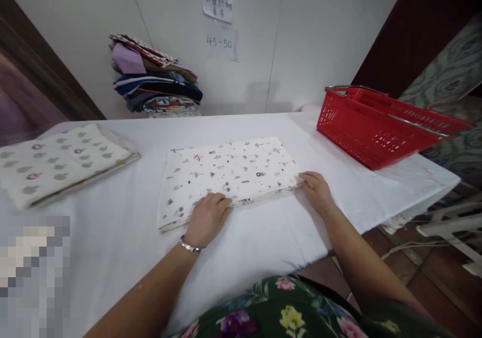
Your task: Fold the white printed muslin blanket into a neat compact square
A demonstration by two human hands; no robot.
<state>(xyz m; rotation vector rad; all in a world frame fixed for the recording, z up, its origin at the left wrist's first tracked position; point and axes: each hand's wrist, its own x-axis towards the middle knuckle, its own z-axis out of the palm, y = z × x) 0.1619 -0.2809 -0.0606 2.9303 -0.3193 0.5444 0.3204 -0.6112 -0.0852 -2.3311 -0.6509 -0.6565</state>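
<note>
A folded white cloth with small printed motifs (229, 172) lies flat in the middle of the white-covered table (263, 232). My left hand (207, 217), a bracelet on its wrist, rests on the cloth's near edge with the fingers curled down on the fabric. My right hand (318, 190) touches the cloth's near right corner, its fingers bent against the edge. Neither hand has lifted the cloth off the table.
A second folded cloth with grey and red shapes (60, 162) lies at the left. A red plastic basket (376, 124) stands at the table's right end. A pile of folded fabrics (156, 79) sits against the back wall under paper notes (218, 6).
</note>
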